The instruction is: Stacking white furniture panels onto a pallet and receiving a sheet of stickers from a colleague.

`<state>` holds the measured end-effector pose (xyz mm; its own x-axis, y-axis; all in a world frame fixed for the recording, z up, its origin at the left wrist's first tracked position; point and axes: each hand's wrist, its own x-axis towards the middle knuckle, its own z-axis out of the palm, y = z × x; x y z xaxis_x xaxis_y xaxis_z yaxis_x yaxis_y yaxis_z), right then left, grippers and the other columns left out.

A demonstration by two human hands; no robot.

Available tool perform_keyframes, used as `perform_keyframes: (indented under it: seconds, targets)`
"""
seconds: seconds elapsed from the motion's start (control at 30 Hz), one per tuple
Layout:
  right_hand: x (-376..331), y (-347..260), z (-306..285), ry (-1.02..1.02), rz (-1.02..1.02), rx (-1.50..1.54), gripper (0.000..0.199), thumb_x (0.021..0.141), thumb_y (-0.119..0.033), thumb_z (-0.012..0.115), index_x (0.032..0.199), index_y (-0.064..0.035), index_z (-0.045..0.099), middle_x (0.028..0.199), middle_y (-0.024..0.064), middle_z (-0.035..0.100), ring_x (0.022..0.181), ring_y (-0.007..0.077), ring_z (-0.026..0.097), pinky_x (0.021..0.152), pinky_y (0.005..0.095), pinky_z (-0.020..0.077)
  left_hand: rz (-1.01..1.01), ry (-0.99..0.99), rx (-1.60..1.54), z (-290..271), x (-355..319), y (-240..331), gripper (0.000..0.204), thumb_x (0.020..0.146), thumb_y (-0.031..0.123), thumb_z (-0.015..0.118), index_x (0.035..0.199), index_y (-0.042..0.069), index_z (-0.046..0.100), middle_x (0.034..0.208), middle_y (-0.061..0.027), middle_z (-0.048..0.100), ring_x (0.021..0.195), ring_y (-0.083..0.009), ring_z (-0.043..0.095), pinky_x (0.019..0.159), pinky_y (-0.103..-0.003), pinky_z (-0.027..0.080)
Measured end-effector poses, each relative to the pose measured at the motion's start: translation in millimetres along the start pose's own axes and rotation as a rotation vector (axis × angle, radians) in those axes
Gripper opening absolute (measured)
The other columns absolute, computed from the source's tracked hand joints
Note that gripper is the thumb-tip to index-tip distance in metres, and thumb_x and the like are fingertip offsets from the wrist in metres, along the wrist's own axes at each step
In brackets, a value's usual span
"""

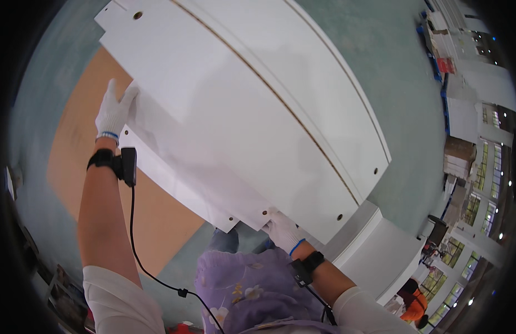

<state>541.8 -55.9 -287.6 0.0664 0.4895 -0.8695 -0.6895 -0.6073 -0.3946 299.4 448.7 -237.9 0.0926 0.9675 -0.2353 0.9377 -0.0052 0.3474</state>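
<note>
A long white panel (213, 117) with small round holes near its end lies across the middle. Its near left edge looks smeared. Beside its far left corner is my left hand (112, 111) in a white knit glove, fingers stretched apart and the thumb side against the panel's edge. My right hand (284, 229), also gloved, is closed on the panel's near edge, close to a hole; some fingertips are hidden. Under this edge, another white panel (163, 161) shows as a strip with holes at its ends.
A further white board (336, 100) lies beyond a brown edge line. Brown board (80, 133) lies on the green floor at left. A white block-like piece (380, 250) stands at right. Stacked boards (459, 156) and a person in orange (415, 303) are farther right.
</note>
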Motion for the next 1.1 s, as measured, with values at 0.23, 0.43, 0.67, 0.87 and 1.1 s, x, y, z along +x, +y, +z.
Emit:
perform_keyframes:
  seconds: [0.23, 0.43, 0.67, 0.87, 1.1]
  targets:
    - [-26, 5, -51, -0.157, -0.145, -0.142, 0.042, 0.093, -0.02, 0.049, 0.131, -0.0026, 0.044, 0.132, 0.0143, 0.049, 0.123, 0.0267, 0.047, 0.106, 0.0394, 0.0374, -0.201, 0.008, -0.366, 28, -124, 43, 0.071, 0.097, 0.042, 0.044, 0.15, 0.005, 0.016, 0.151, -0.0162, 0.031, 0.139, -0.0282, 0.032, 0.111, -0.034, 0.027]
    - [-75, -136, -75, 0.264, 0.142, 0.381, 0.048, 0.1, -0.027, 0.039, 0.14, -0.0013, 0.033, 0.143, 0.0126, 0.041, 0.132, 0.0254, 0.038, 0.109, 0.0415, 0.0328, -0.532, -0.187, -1.4, 15, -251, 130, 0.065, 0.101, 0.043, 0.036, 0.151, 0.01, 0.014, 0.155, -0.0114, 0.021, 0.141, -0.0289, 0.023, 0.114, -0.044, 0.021]
    - [-69, -171, -77, 0.222, -0.305, 0.369, 0.038, 0.1, -0.034, 0.042, 0.123, -0.0051, 0.05, 0.129, 0.0103, 0.051, 0.125, 0.0249, 0.045, 0.106, 0.0403, 0.0355, -0.32, -0.408, -0.921, -11, -282, 250, 0.076, 0.098, 0.058, 0.027, 0.149, 0.002, 0.016, 0.155, -0.014, 0.019, 0.142, -0.0285, 0.021, 0.114, -0.038, 0.024]
    - [-10, -90, -16, 0.476, -0.235, -0.101, 0.023, 0.096, -0.026, 0.046, 0.109, -0.0089, 0.055, 0.105, 0.0104, 0.058, 0.096, 0.0239, 0.057, 0.078, 0.0303, 0.0442, 0.165, -0.14, -0.205, 10, -294, 261, 0.084, 0.093, 0.066, 0.033, 0.144, 0.0, 0.028, 0.149, -0.0143, 0.031, 0.135, -0.027, 0.03, 0.112, -0.037, 0.027]
    - [38, -72, 45, 0.305, 0.024, 0.531, 0.063, 0.098, -0.05, 0.025, 0.149, -0.0138, 0.022, 0.144, 0.0119, 0.043, 0.128, 0.0324, 0.044, 0.107, 0.0393, 0.0329, -0.492, -0.331, -1.036, 1, -294, 290, 0.084, 0.092, 0.069, 0.028, 0.147, 0.005, 0.027, 0.149, -0.0101, 0.031, 0.131, -0.0265, 0.034, 0.111, -0.039, 0.029]
